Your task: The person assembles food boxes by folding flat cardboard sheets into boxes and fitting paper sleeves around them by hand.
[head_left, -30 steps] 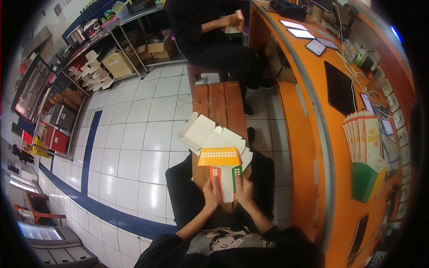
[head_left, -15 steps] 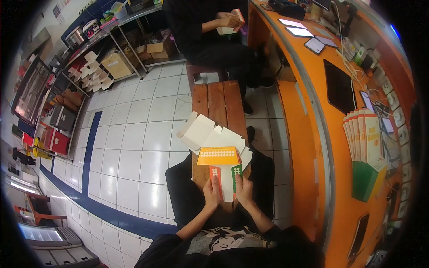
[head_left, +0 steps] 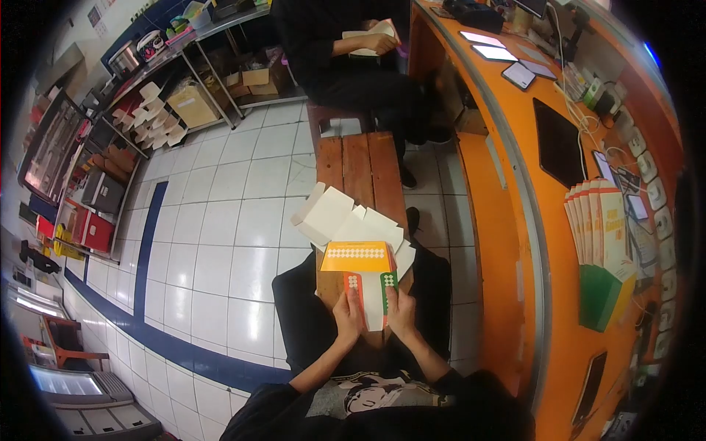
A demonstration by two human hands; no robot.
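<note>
Between my two hands is a printed carton, orange at its top flap [head_left: 357, 256], with a red side, a green side and a white middle. My left hand [head_left: 348, 314] is closed on the red side, thumb on top. On the green side, my right hand [head_left: 401, 313] grips the same carton. Unprinted white card pieces [head_left: 334, 213] lie on the wooden bench [head_left: 355, 165], just beyond the carton and partly under it.
Ahead, a seated person [head_left: 331, 51] in dark clothes holds another carton [head_left: 375, 37]. On the orange counter [head_left: 507, 220] at the right are a fanned stack of printed cartons [head_left: 603, 257], a dark tablet [head_left: 557, 143], phones and cables. Metal shelving [head_left: 220, 66] stands at the left.
The carton in my hands has barely shifted, its orange flap slightly to the left. The seated person's hands and carton have moved and turned.
</note>
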